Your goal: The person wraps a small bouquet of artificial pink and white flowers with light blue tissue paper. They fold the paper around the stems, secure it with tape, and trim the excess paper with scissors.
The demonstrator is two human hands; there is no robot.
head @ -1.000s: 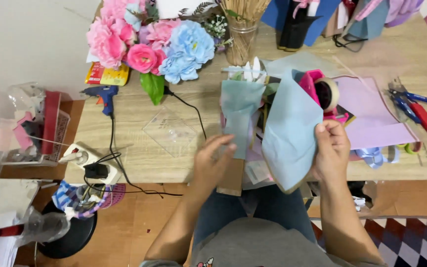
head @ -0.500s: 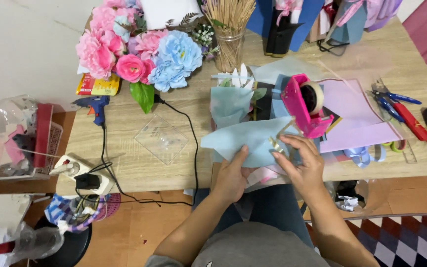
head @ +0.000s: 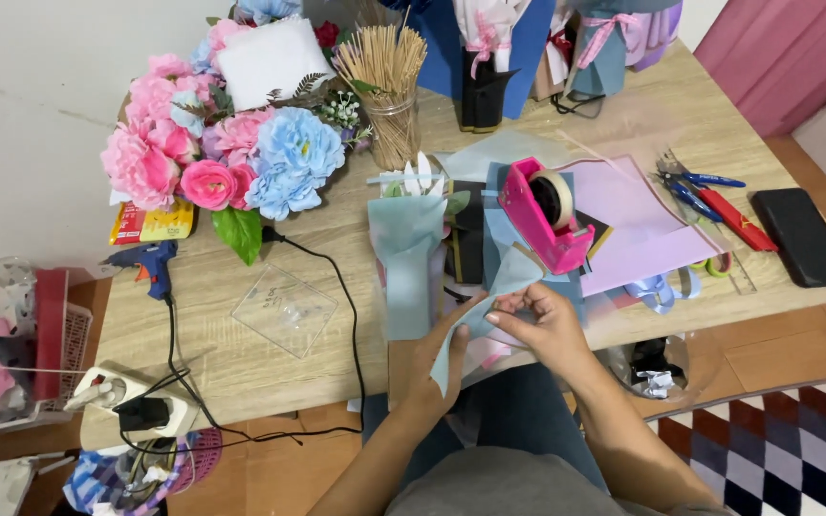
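Observation:
My left hand [head: 432, 368] and my right hand [head: 539, 325] both grip a folded sheet of light blue paper [head: 489, 296] at the table's near edge, over my lap. Just left of it stands a small bouquet wrapped in light blue paper [head: 406, 263] with white flowers at its top. A pink tape dispenser [head: 547, 215] sits right behind my right hand, on lilac paper sheets [head: 638, 225].
Pink and blue artificial flowers [head: 222, 158] lie at the back left, a jar of wooden sticks [head: 389, 81] beside them. A blue glue gun [head: 141, 260] with a black cable, a clear plastic sheet [head: 284, 308], pliers and scissors [head: 709, 196], a black phone [head: 803, 236], and a power strip [head: 131, 406] are around.
The blue sheet, held up and spread a second ago, has been brought down and folded small between both hands. The view has shifted, and the tape dispenser now shows.

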